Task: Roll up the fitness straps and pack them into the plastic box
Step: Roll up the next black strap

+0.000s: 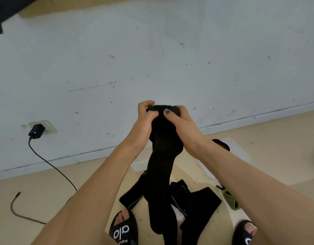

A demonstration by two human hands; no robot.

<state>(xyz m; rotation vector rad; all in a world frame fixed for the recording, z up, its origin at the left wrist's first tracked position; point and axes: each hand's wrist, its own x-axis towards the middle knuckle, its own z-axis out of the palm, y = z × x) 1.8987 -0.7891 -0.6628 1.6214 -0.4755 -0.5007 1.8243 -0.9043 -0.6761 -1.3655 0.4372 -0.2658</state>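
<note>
Tan floor, scuffed white wall. Left hand and right hand are pinching the black strap top; hanging tail risks loosening the roll.

Soft, even daylight fills the scene, with no glare and only faint shadows. The white wall reads slightly bluish. Wide-angle distortion bends the baseboard toward 3 and 9 o'clock. Edges at 3 o'clock blur; the centre stays sharp.
</note>
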